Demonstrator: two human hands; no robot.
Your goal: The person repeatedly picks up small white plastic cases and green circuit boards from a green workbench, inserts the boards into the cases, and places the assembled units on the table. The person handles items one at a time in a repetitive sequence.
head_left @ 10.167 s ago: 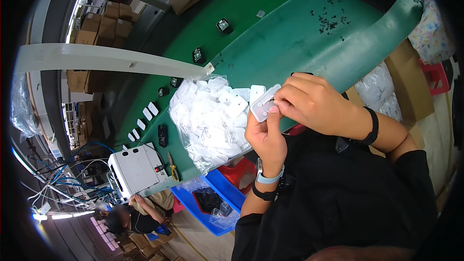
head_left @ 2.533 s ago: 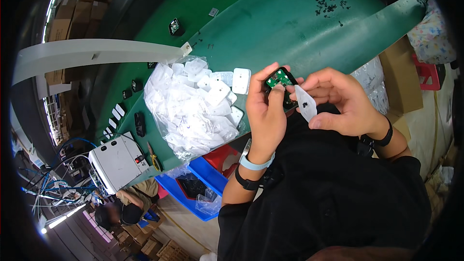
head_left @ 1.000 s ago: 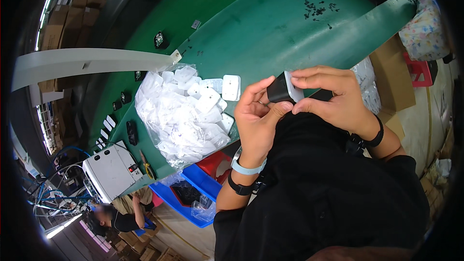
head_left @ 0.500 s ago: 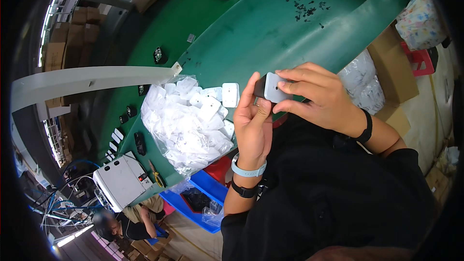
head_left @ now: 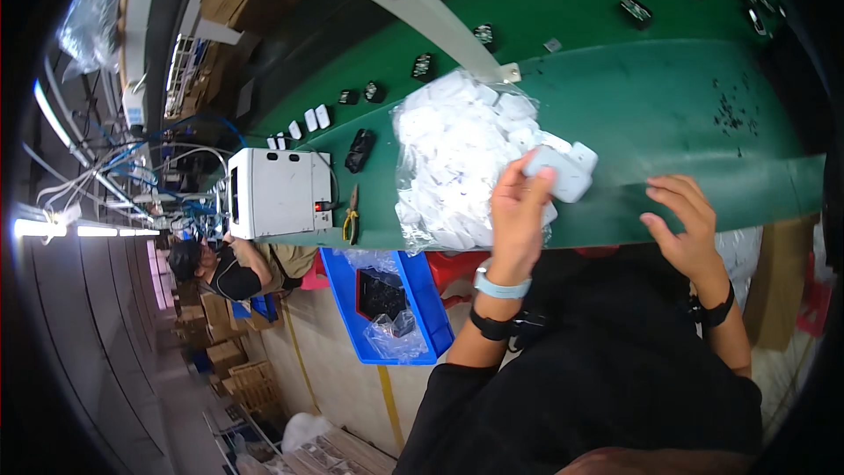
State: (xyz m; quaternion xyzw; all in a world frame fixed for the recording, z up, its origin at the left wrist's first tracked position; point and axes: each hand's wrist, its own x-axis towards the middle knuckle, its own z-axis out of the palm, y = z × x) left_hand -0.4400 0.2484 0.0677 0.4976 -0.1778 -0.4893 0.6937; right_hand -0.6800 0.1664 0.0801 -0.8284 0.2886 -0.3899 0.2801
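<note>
My left hand [head_left: 520, 215], thumb and fingers closed, grips a white rounded-square plastic housing [head_left: 563, 178] by its left edge. The housing is over the right side of a clear plastic bag [head_left: 457, 163] heaped with white parts. Another white housing [head_left: 584, 157] shows partly behind the held one. Whether a black part sits under the held housing is hidden. Well to the right, my right hand [head_left: 690, 224] hovers above the bench's near edge, its fingers spread and nothing in them.
Small black screws [head_left: 735, 113] are scattered at the bench's right. Black circuit-board housings [head_left: 635, 11] line the green belt. A white machine [head_left: 278, 193], pliers [head_left: 352, 215] and a black part [head_left: 359, 150] are left. Below stands a blue bin [head_left: 431, 308]; a person [head_left: 237, 266] sits far left.
My hands have come apart; both were on a black-and-white housing. My left hand now has a white housing beside the bag, and my right is empty. The view has swung leftward.
</note>
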